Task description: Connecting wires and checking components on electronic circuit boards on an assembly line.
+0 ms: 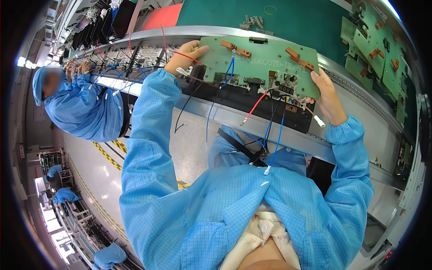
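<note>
A green mat [211,15] lies beyond the panel [261,59]; the left hand [184,58] grips its left end, the right hand [328,94] its right.

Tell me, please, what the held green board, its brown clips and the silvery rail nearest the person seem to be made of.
The green board seems smooth, rigid laminate or plastic, since its face looks flat and even. The brown clips: possibly plastic, dull-finished, uniformly coloured. The rail: probably metal, smooth, silvery and catching light.
</note>
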Demonstrator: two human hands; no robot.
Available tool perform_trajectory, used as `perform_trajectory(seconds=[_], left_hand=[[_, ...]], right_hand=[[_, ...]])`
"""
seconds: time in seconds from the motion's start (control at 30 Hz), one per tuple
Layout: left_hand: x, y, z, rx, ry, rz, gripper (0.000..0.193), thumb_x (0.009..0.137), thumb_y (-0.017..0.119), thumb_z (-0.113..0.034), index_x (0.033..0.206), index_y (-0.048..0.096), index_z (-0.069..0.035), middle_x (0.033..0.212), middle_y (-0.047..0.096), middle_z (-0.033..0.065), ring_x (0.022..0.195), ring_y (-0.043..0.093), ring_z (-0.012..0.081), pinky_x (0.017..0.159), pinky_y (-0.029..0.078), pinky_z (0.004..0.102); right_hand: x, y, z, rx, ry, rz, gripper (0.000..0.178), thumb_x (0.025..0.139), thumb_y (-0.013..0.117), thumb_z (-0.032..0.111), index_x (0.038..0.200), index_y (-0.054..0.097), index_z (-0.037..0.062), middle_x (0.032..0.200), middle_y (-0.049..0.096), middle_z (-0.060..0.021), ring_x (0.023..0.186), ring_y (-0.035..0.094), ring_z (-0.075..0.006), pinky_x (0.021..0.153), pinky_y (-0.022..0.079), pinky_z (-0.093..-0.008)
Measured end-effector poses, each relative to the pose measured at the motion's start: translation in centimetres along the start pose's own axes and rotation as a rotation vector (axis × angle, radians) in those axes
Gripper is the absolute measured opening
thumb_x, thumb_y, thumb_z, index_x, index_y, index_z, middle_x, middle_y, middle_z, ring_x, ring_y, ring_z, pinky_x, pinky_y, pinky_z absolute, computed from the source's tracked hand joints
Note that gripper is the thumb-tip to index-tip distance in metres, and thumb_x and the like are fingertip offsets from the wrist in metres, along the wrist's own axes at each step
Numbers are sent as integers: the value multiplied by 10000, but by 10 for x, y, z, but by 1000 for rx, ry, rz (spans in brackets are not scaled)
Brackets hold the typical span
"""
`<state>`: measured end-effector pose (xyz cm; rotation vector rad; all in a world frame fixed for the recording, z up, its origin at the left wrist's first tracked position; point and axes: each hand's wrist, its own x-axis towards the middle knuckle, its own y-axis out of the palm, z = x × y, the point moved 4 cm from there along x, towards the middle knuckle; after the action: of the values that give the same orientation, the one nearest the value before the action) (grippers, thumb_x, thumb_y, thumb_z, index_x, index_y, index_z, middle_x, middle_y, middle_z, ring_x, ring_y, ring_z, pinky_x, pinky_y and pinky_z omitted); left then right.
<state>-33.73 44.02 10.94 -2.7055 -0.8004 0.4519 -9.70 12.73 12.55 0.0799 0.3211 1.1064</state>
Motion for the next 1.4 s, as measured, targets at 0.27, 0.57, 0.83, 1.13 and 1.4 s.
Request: perform_trajectory(seconds=[0.27,0.57,0.83,1.13,1.4], left_hand=[[4,10,5,-136,49,-10,384,953,562,-324,1168,566,-6,885,616,-20,695,520,15,568,418,175],[12,10,15,-96,76,-10,388,965,519,-328,1204,546,-22,896,613,-7,746,537,55,614,448,214],[18,9,23,-25,86,-13,397,966,513,-335,1219,540,-29,919,612,6,781,544,68,623,457,224],[12,10,14,-19,73,-11,408,965,519,-325,1237,532,-21,932,614,14,801,545,67,644,462,224],[12,15,6,-57,87,11,389,971,515,-297,1221,533,1,940,614,17,804,547,66,657,464,214]], right_hand=[[-8,-2,-6,10,10,4,440,993,473,276,1366,387,59,952,604,-39,596,572,-65,449,469,-204],[-17,-1,-6,-26,24,41,400,996,461,253,1329,403,38,935,600,-56,597,567,-84,468,479,-228],[-27,3,-3,-32,-31,44,398,990,455,287,1287,407,28,871,642,-100,586,653,-150,472,500,-213],[-32,6,-2,-33,-20,67,444,988,464,249,1350,351,17,875,617,-91,548,608,-118,474,524,-219],[-38,5,-8,-39,38,26,450,988,460,241,1371,347,31,931,651,-126,566,645,-148,470,519,-217]])
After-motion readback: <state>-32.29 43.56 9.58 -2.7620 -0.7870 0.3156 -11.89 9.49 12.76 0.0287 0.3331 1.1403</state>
